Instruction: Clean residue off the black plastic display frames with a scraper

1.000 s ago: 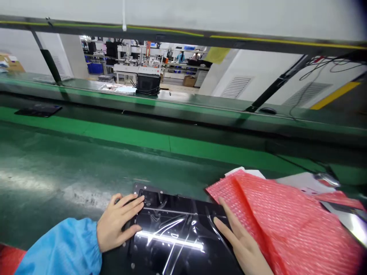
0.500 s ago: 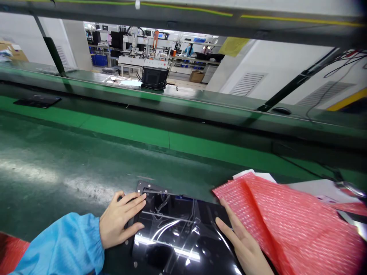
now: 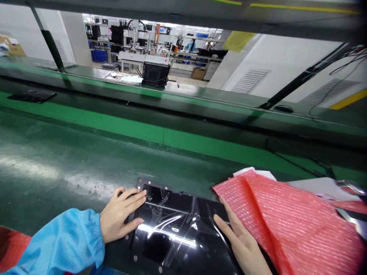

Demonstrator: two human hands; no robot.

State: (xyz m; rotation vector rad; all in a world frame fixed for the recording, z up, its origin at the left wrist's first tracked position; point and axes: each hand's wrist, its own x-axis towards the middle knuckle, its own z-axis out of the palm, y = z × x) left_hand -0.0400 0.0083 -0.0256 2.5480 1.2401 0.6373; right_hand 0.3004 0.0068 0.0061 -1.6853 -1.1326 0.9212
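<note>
A glossy black panel (image 3: 169, 229) with wrinkled clear film over it lies at the bottom middle, on a dark flat plate (image 3: 142, 181) dotted with small light discs. Across the panel's left edge rests my left hand (image 3: 123, 214), its fingers stretched out and the thumb apart from them. My right hand (image 3: 241, 240) grips the panel's right edge, with the thumb on top and a finger along the side. The lower part of the panel runs out of the picture.
Red bubble wrap (image 3: 298, 221) lies close by my right hand, over white sheets (image 3: 315, 187). A flat black item (image 3: 33, 96) is at the far left of the green bench (image 3: 71, 152). A long rail (image 3: 183, 25) crosses overhead. Beyond stands a black box-shaped device (image 3: 155, 73).
The view has shifted slightly, and the light reflections on the film have moved. Both hands stay at nearly the same places on the panel.
</note>
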